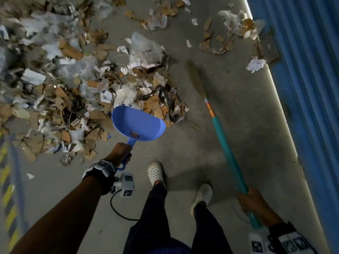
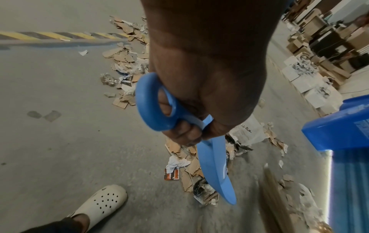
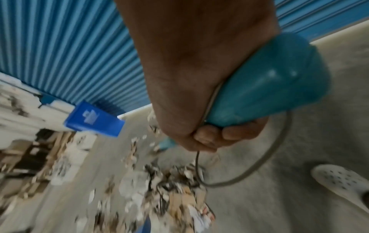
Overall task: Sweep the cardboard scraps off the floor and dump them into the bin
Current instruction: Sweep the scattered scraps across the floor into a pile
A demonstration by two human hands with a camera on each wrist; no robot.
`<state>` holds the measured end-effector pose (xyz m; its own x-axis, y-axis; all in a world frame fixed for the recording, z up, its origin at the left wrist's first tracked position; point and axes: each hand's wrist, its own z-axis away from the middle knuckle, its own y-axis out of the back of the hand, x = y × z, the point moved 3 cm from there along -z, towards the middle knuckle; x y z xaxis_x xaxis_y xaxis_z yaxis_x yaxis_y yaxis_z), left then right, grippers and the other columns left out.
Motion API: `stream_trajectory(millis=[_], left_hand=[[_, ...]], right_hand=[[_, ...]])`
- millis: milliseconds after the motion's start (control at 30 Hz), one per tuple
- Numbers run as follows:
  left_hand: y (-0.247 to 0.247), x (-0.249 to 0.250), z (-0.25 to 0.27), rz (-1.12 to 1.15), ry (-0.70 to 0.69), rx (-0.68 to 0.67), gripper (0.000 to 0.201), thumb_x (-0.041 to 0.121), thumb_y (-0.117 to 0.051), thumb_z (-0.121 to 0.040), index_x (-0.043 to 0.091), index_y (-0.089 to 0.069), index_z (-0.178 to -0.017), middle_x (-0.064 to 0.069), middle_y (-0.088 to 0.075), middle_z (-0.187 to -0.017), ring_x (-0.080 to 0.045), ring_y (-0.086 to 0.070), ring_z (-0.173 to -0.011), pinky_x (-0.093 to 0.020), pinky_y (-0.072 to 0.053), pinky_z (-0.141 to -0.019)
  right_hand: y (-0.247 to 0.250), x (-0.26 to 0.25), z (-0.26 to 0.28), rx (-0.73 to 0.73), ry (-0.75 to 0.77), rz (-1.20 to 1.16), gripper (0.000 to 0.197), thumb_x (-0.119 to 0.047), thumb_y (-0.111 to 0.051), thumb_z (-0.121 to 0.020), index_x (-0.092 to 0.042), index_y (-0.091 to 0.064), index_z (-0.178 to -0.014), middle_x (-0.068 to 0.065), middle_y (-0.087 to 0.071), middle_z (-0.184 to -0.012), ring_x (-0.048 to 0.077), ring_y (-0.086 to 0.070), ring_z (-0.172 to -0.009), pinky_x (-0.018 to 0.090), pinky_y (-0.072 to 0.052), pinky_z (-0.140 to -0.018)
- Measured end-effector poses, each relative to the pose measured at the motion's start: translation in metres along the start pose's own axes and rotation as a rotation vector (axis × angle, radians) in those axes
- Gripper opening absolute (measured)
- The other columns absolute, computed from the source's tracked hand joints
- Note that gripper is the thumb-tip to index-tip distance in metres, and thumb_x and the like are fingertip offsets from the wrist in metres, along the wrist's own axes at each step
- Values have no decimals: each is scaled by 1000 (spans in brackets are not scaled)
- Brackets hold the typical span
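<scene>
Cardboard scraps, mixed with torn paper and plastic film, lie in a broad heap across the far left of the concrete floor, with a smaller scatter near the far right, close to the blue corrugated shutter that runs along the floor's right edge. A blue bin shows at the right of the left wrist view, beside the shutter; its contents cannot be seen. The broom slants from the near right toward the middle of the floor, its teal handle leading to a blurred brush head just right of the big heap. The blue dustpan is held over the near edge of that heap, its pan facing up. The left hand is wrapped tightly round the dustpan's handle, fingers curled through its loop. The right hand is closed in a fist round the broom's handle near its upper end. Two white clogs stand on the floor between the arms.
</scene>
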<state>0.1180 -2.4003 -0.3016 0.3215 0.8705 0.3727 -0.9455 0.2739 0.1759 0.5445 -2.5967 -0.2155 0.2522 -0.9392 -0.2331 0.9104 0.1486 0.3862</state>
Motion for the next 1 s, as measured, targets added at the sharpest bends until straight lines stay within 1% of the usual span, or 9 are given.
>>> stream_trajectory(millis=[100,200,300,400,500,633,800,933,1000], left_hand=[[13,-19,-2,19,7,-2,20,1,-40,-91,8,-38,-73,-10,-37,-61,-17,-30,-47,-24,-25,-45],[33,-44,-2,48,20,19,18,1,-41,-91,8,-38,-75,-10,-37,-60,-17,-30,-47,-25,-24,-45],[58,-74,0,87,19,64,23,2,-43,-92,7,-40,-71,-11,-40,-60,-17,-33,-42,-23,-26,-45],[81,-100,2,137,63,133,25,1,-43,-92,4,-42,-68,-12,-42,-59,-17,-35,-37,-21,-28,-43],[98,-114,12,166,95,186,24,1,-42,-92,2,-43,-69,-13,-43,-59,-19,-36,-40,-21,-29,-43],[106,-112,24,235,83,206,21,2,-41,-93,2,-43,-72,-13,-43,-62,-21,-36,-48,-25,-27,-50],[96,-74,33,275,41,180,25,5,-41,-93,9,-36,-69,-10,-38,-61,-17,-31,-49,-26,-24,-50],[75,-26,50,284,-24,135,28,11,-41,-96,11,-35,-68,-9,-36,-59,-16,-29,-48,-26,-22,-51],[65,0,58,300,-58,126,28,9,-40,-95,11,-34,-68,-8,-35,-59,-15,-28,-47,-24,-21,-50]], right_hand=[[-39,-13,-10,-15,-91,-47,24,5,-50,-88,-7,-50,-67,8,-45,-51,17,-42,-40,23,-37,-43],[-94,-50,-33,-66,-150,-80,31,7,-47,-79,-7,-45,-51,8,-43,-51,21,-42,-45,24,-35,-44],[-171,-96,-38,-222,-95,3,26,-8,-58,-73,-10,-49,-49,7,-47,-50,18,-43,-45,25,-36,-46],[-230,-141,-27,-379,2,95,35,-1,-50,-73,-9,-49,-40,5,-45,-36,20,-44,-37,22,-37,-46],[-249,-183,-10,-478,49,147,32,4,-46,-80,-8,-45,-50,2,-40,-36,14,-39,-31,17,-35,-40],[-217,-213,6,-501,210,324,16,-4,-51,-86,-11,-50,-71,1,-43,-49,10,-38,-37,18,-34,-38],[-139,-216,25,-385,417,537,9,-1,-55,-82,-9,-55,-78,8,-47,-53,14,-41,-38,22,-34,-39],[-73,-203,38,-224,429,513,7,1,-61,-83,-6,-61,-85,0,-49,-49,8,-42,-36,19,-34,-38],[-40,-193,40,-181,376,454,9,-1,-60,-87,-5,-59,-79,1,-47,-47,9,-41,-35,18,-32,-36]])
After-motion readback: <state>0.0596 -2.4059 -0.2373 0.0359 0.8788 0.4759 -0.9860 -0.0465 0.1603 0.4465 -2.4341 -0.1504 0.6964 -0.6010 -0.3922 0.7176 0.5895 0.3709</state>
